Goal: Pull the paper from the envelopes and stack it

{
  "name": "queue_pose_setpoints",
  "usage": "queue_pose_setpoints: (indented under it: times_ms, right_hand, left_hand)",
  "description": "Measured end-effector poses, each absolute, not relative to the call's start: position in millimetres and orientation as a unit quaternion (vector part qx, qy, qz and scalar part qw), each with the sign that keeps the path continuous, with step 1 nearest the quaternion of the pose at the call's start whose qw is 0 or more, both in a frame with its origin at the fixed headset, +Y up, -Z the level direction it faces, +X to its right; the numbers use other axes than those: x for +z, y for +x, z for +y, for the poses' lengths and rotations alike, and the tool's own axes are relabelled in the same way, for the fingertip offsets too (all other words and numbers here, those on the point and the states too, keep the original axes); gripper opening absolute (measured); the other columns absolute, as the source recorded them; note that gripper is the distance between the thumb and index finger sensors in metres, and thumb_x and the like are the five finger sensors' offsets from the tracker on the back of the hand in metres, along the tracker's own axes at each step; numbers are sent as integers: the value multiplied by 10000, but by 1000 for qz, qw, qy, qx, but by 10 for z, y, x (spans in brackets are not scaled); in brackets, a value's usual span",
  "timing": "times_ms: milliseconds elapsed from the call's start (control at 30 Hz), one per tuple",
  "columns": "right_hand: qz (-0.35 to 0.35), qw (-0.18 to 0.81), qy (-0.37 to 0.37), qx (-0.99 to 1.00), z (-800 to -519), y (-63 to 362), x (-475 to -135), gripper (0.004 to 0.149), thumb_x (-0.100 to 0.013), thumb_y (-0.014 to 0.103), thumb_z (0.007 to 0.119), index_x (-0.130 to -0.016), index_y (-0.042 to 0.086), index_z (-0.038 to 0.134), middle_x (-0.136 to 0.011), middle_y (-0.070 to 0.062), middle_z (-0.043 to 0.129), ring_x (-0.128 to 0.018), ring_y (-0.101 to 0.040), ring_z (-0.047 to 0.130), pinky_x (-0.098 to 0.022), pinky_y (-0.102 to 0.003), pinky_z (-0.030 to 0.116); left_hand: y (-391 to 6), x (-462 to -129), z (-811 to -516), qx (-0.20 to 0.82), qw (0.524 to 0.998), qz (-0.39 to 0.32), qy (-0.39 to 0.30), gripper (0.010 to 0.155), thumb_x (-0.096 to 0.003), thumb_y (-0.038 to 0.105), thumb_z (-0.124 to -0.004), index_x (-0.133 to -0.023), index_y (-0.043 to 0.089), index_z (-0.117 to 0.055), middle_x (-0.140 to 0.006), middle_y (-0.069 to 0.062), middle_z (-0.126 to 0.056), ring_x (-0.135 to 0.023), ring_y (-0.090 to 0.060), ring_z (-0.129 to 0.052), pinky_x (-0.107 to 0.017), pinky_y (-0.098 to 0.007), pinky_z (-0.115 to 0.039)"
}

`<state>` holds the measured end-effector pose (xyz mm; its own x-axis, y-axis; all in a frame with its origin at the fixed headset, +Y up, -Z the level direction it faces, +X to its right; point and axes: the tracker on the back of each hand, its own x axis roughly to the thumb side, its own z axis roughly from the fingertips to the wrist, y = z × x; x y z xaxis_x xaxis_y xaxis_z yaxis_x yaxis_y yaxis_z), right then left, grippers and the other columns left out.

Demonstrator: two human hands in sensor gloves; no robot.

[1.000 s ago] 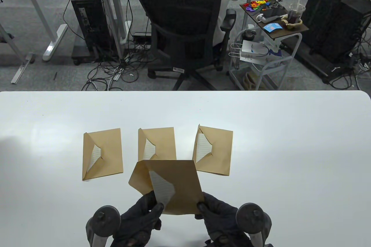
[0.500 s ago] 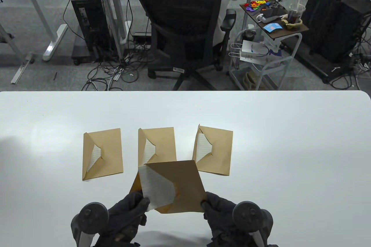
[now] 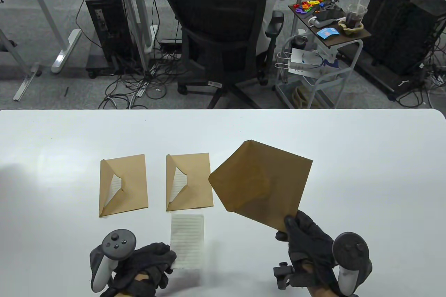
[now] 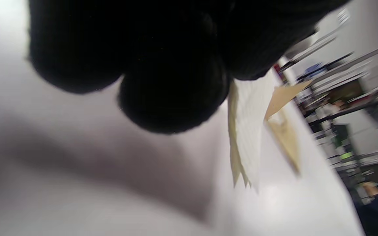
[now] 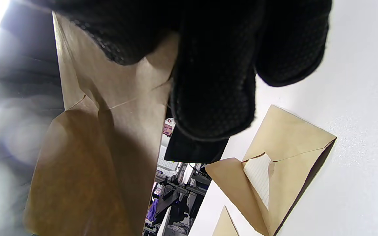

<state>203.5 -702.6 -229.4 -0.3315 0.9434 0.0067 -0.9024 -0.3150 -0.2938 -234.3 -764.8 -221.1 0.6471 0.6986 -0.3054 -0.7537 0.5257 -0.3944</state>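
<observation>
Progress: one lined sheet (image 3: 187, 241) extracted, left hand (image 3: 146, 265) fingers resting on it on the tabletop (image 3: 366, 189); right hand (image 3: 310, 244) fingers pinch the emptied envelope (image 3: 261, 182); at least two filled envelopes (image 3: 123, 185) remain.

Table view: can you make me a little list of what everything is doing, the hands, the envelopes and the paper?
left hand: holds the lined white paper sheet by its near left corner
lined white paper sheet: out of its envelope, low over the white table
right hand: grips the empty brown paper envelope by a corner, lifted
far-left brown envelope: flat, flap open, paper inside
middle brown envelope: flat, flap open, paper inside
third brown envelope: seen in the right wrist view, paper inside
</observation>
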Motion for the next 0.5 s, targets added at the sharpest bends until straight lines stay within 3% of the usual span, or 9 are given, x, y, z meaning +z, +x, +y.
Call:
queue_pose_setpoints:
  times_ms: [233,500]
  right_hand:
    - [-120,560,-77,816,-7045,2000,-2301,398,-399,345,853,-763,191,900,-578,-62,1060,-352,-199,1125,-428,-495,895]
    - [-112,550,-75,824,-7058,1967,-2309,401,-399,346,850,-764,189,900,-567,-58,1064,-342,-196,1127,-424,-493,897]
  left_hand:
    - [-2268,-2209,-7789,355,883,87,-293,456,-504,372,-948,-796,22,-957,-461,-45,-1117,-109,-102,-1165,-195,-380,-993]
    - [-2210,-2194,-7772,340,885,70,-310,460,-508,360,-945,-802,6,-948,-479,-67,-1111,-129,-121,-1169,-205,-392,-988]
